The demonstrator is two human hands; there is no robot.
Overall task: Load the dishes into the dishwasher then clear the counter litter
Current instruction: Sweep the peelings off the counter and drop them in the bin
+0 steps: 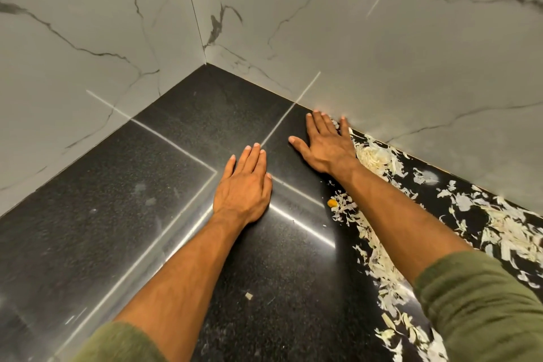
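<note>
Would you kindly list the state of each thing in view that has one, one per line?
left hand: open, flat on the counter.
right hand: open, flat on the counter, beside the scraps.
pale vegetable scraps: strewn along the counter's right side.
orange bit: lying loose among the scraps.

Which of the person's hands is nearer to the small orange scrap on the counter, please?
Left. The left hand lies flat just left of the orange scrap; the right hand rests farther off, up by the wall.
</note>
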